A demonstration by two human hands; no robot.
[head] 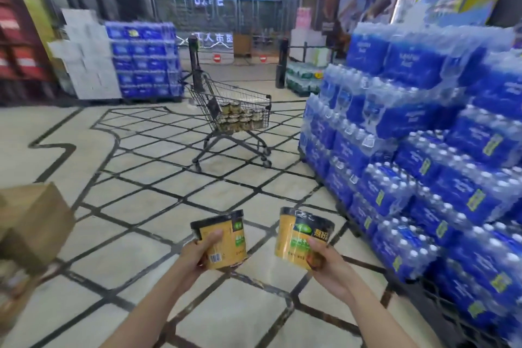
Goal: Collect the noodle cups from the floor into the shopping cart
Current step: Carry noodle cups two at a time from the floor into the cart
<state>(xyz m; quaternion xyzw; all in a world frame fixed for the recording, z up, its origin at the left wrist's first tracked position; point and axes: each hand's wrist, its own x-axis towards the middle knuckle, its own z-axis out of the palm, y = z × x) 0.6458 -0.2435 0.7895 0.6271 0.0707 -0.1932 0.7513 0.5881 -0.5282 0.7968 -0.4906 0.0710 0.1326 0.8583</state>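
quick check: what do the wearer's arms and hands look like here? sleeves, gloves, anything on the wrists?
Both forearms are bare up to the frame's bottom edge: no sleeves in view. The left hand and right hand wear no gloves. No watch, band or ring visible on either.

At three o'clock, shrink-wrapped packs of bottled water (423,127) rise in a stepped stack. A second blue stack (145,62) stands at eleven o'clock beside white cartons (84,56). A brown cardboard box (31,223) sits at nine o'clock on the tiled floor (158,167).
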